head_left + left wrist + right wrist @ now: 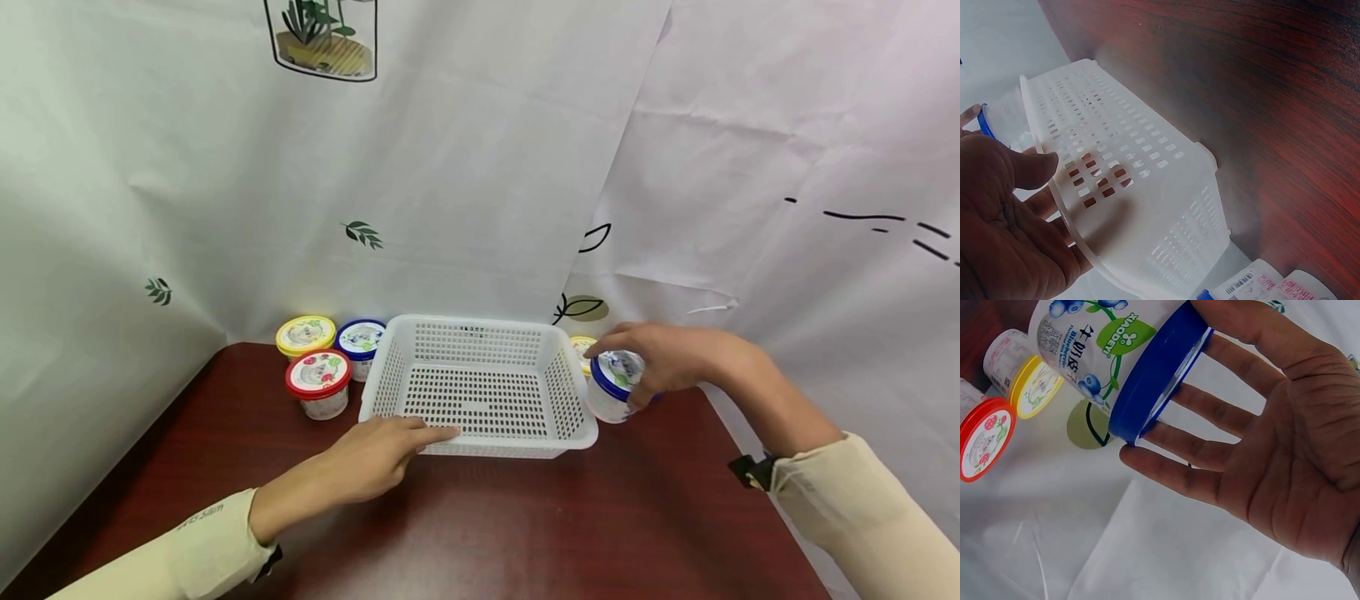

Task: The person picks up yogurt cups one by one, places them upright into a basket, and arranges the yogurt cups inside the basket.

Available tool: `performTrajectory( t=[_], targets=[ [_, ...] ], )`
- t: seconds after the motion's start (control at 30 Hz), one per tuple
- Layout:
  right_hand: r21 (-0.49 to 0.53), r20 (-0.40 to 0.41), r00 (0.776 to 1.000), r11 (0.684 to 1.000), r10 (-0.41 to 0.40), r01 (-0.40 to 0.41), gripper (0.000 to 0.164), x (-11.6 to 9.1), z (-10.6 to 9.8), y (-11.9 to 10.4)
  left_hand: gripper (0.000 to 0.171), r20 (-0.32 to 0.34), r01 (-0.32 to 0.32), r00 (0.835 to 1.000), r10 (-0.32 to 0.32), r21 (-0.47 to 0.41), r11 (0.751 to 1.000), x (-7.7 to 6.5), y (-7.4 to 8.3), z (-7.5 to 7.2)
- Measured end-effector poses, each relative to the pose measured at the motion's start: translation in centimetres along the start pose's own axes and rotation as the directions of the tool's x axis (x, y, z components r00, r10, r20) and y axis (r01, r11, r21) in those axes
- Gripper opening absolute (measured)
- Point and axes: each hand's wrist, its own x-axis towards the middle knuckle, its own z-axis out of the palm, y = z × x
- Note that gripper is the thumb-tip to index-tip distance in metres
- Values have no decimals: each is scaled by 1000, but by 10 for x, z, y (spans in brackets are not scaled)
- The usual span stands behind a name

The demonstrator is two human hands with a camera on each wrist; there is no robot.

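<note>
A white perforated plastic basket [472, 392] stands on the dark red table. At its near rim is my left hand [367, 462]; in the left wrist view the thumb [1035, 170] lies outside the wall and the fingers pass inside, pinching the rim. My right hand [667, 354] grips a blue-lidded tub [609, 400] by its lid, just right of the basket. Blueberries are printed on this tub [1094, 350] in the right wrist view, with fingers and thumb spread about the lid edge. Whether its base touches the table, I cannot tell.
Left of the basket stand a yellow-lidded tub [306, 333], a red-lidded tub [321, 379] and another blue-lidded tub [360, 342]. Beyond the right hand's tub are a yellow-lidded tub [1035, 387] and a red-lidded tub [988, 437]. A white printed sheet [480, 192] hangs behind the table.
</note>
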Motion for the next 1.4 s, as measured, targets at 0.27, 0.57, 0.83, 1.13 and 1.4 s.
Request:
performTrajectory(
  t=[0.27, 0.57, 0.83, 1.13, 1.4],
  targets=[
    [-34, -45, 999, 999, -23, 22, 86, 5, 2, -10, 63, 3, 2, 1000, -2, 6, 1000, 0, 0, 0],
    [-42, -78, 995, 997, -67, 64, 84, 15, 9, -16, 63, 7, 9, 1000, -10, 1, 1000, 1, 0, -1],
    [-48, -70, 992, 993, -108, 104, 83, 23, 19, -17, 66, 19, 15, 1000, -15, -8, 1000, 1, 1, -1],
    [-54, -76, 991, 993, -106, 102, 81, 30, 20, -20, 67, 18, 17, 1000, -17, -9, 1000, 0, 2, -2],
    [-64, -64, 989, 989, -135, 131, 81, 36, 22, -26, 66, 9, 6, 1000, -6, -7, 1000, 0, 2, -3]
  ],
)
